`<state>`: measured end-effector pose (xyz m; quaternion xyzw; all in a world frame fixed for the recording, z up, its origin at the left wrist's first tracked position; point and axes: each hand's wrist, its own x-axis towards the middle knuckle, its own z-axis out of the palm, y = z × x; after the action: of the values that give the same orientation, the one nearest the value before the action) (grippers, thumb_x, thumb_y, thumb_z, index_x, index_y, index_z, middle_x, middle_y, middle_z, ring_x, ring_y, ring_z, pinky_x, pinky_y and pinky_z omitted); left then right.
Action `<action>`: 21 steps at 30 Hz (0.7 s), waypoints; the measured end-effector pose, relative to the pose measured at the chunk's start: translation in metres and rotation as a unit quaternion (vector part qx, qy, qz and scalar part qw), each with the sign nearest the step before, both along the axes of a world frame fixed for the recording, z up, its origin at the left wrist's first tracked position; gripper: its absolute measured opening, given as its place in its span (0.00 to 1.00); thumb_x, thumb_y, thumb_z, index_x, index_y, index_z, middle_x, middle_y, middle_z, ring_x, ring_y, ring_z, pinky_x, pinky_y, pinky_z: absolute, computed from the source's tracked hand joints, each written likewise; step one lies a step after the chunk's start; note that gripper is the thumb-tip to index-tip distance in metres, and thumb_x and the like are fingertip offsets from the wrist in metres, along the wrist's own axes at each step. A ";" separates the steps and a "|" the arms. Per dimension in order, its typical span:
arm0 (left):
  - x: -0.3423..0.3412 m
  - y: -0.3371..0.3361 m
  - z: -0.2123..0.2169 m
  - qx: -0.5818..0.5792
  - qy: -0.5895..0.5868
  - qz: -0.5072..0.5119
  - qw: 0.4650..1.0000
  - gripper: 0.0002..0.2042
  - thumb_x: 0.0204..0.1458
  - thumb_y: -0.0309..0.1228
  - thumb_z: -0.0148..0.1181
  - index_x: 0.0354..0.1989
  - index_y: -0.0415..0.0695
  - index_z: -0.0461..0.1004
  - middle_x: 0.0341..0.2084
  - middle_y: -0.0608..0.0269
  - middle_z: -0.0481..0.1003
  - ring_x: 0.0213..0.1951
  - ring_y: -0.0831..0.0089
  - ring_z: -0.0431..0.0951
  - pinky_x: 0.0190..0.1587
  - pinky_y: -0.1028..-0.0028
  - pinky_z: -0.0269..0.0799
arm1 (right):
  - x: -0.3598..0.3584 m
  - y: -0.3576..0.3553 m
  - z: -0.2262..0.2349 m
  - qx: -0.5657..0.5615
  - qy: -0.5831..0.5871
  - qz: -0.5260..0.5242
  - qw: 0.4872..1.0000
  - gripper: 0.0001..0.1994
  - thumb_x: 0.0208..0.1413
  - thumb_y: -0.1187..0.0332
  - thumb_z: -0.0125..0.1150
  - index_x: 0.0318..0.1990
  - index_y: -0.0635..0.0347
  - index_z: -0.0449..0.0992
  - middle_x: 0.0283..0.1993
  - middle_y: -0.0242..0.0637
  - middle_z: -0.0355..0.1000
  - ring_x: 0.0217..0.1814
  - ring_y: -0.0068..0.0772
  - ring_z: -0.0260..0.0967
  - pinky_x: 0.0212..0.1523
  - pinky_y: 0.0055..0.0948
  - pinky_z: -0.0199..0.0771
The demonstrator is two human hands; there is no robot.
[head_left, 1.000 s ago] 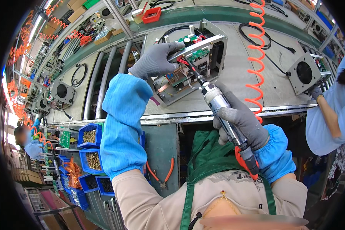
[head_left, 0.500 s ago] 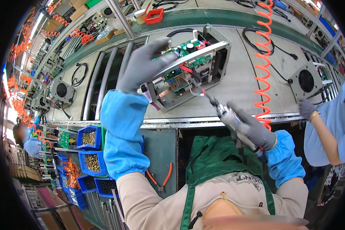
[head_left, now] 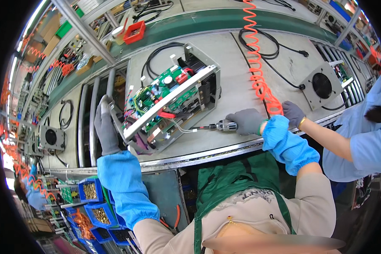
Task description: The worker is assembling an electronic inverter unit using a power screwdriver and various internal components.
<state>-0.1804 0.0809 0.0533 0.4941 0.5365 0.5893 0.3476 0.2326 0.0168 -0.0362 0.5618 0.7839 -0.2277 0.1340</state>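
An open metal chassis [head_left: 207, 72] with green circuit boards [head_left: 156, 95] and loose wires lies tilted on the grey workbench [head_left: 241, 55]. My left hand [head_left: 105, 127], in a grey glove and blue sleeve cover, grips the chassis at its left end. My right hand [head_left: 247, 120], gloved the same way, holds a powered screwdriver [head_left: 222, 125] lying nearly level, its bit pointing left into the chassis's lower side. An orange coiled hose [head_left: 258, 63] runs up from the screwdriver hand.
A co-worker's gloved hand [head_left: 293, 113] rests on the bench just right of mine, near a fan unit [head_left: 321, 86]. Black cables [head_left: 262, 44] lie behind. Blue bins [head_left: 91, 192] of brass screws hang lower left. A red tray [head_left: 135, 31] sits at the back.
The chassis has swung from upright in front of me to lying further left. My right hand has lowered the screwdriver from steeply angled to nearly level. My left hand moved down to the left end.
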 end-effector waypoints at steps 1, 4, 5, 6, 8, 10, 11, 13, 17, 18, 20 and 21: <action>0.004 0.000 -0.003 0.008 -0.032 -0.014 0.999 0.23 0.62 0.41 0.48 0.57 0.34 0.67 0.48 0.57 0.72 0.45 0.75 0.71 0.52 0.74 0.64 | 0.000 0.006 -0.003 0.001 -0.018 0.016 1.000 0.24 0.43 0.68 0.58 0.53 0.44 0.71 0.41 0.38 0.75 0.45 0.44 0.74 0.41 0.44 0.71; 0.011 0.002 -0.007 0.005 -0.083 -0.040 0.996 0.25 0.63 0.45 0.45 0.56 0.34 0.67 0.48 0.56 0.72 0.41 0.77 0.70 0.48 0.74 0.65 | 0.003 0.024 -0.012 0.045 -0.071 0.064 0.994 0.25 0.44 0.67 0.59 0.54 0.43 0.70 0.43 0.37 0.74 0.45 0.44 0.74 0.43 0.44 0.71; 0.011 0.006 -0.009 -0.008 -0.099 -0.036 0.994 0.29 0.63 0.50 0.41 0.57 0.33 0.65 0.49 0.51 0.71 0.47 0.70 0.71 0.53 0.70 0.65 | 0.005 0.028 -0.013 0.046 -0.063 0.067 0.995 0.25 0.44 0.67 0.59 0.54 0.43 0.70 0.43 0.37 0.74 0.45 0.44 0.74 0.43 0.44 0.71; 0.012 0.008 -0.011 -0.006 -0.093 -0.031 0.995 0.29 0.63 0.50 0.41 0.57 0.33 0.65 0.49 0.51 0.71 0.47 0.70 0.71 0.53 0.70 0.65 | 0.007 0.030 -0.013 0.085 -0.068 0.099 0.989 0.25 0.45 0.67 0.59 0.55 0.43 0.69 0.42 0.37 0.74 0.43 0.45 0.73 0.43 0.43 0.71; 0.011 0.012 -0.016 -0.035 -0.145 -0.042 0.988 0.33 0.63 0.54 0.36 0.58 0.32 0.64 0.51 0.47 0.70 0.53 0.61 0.69 0.59 0.65 0.62 | 0.005 0.035 -0.007 0.125 -0.071 0.136 0.980 0.26 0.45 0.67 0.58 0.57 0.44 0.67 0.42 0.38 0.73 0.42 0.45 0.73 0.43 0.42 0.71; 0.011 0.017 -0.020 -0.071 -0.187 -0.017 0.980 0.35 0.62 0.57 0.34 0.58 0.32 0.64 0.50 0.46 0.70 0.54 0.58 0.69 0.60 0.61 0.61 | -0.001 0.038 0.005 0.200 0.123 -0.054 0.970 0.25 0.46 0.69 0.57 0.56 0.57 0.66 0.43 0.42 0.71 0.42 0.49 0.71 0.44 0.40 0.70; 0.010 0.014 -0.022 -0.066 -0.158 -0.028 0.985 0.36 0.61 0.58 0.35 0.57 0.33 0.65 0.48 0.47 0.70 0.52 0.60 0.69 0.58 0.62 0.62 | -0.011 0.046 0.009 0.181 0.269 -0.137 0.936 0.26 0.47 0.69 0.54 0.56 0.66 0.61 0.38 0.50 0.70 0.40 0.53 0.70 0.41 0.43 0.71; 0.015 0.007 -0.025 -0.065 -0.144 0.008 0.987 0.37 0.58 0.62 0.39 0.53 0.33 0.67 0.44 0.50 0.71 0.45 0.64 0.70 0.52 0.64 0.65 | -0.045 0.060 0.012 0.217 0.279 -0.186 0.917 0.27 0.47 0.69 0.54 0.56 0.67 0.59 0.36 0.54 0.69 0.39 0.56 0.70 0.39 0.44 0.72; 0.025 -0.003 -0.023 -0.028 -0.125 0.046 0.991 0.37 0.57 0.63 0.41 0.49 0.33 0.68 0.40 0.51 0.71 0.42 0.66 0.71 0.49 0.67 0.67 | -0.063 0.097 0.021 0.263 0.311 -0.246 0.879 0.21 0.49 0.69 0.52 0.50 0.71 0.60 0.34 0.64 0.69 0.37 0.63 0.69 0.39 0.50 0.70; 0.029 -0.005 -0.024 -0.039 -0.120 0.092 0.988 0.37 0.57 0.63 0.39 0.48 0.32 0.68 0.39 0.52 0.70 0.41 0.67 0.71 0.47 0.69 0.67 | -0.066 0.109 0.018 0.291 0.311 -0.243 0.872 0.19 0.49 0.68 0.51 0.47 0.70 0.61 0.36 0.64 0.69 0.38 0.63 0.69 0.39 0.51 0.70; 0.040 -0.012 -0.028 -0.012 -0.126 0.098 0.987 0.32 0.62 0.56 0.35 0.47 0.36 0.70 0.39 0.53 0.73 0.42 0.65 0.73 0.50 0.66 0.67 | -0.069 0.150 0.014 0.306 0.341 -0.218 0.862 0.19 0.50 0.67 0.50 0.46 0.70 0.62 0.37 0.64 0.69 0.38 0.64 0.69 0.39 0.51 0.70; 0.048 -0.010 -0.030 -0.011 -0.096 0.149 0.984 0.33 0.61 0.58 0.35 0.45 0.33 0.68 0.37 0.55 0.70 0.42 0.69 0.70 0.49 0.68 0.65 | -0.070 0.175 0.012 0.302 0.328 -0.199 0.873 0.19 0.50 0.66 0.50 0.47 0.70 0.63 0.37 0.64 0.69 0.38 0.64 0.69 0.39 0.51 0.70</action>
<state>-0.1321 0.0706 0.0229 0.3462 0.5745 0.6734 0.3109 0.1628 0.1914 -0.0239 0.6122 0.6847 -0.1734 -0.3555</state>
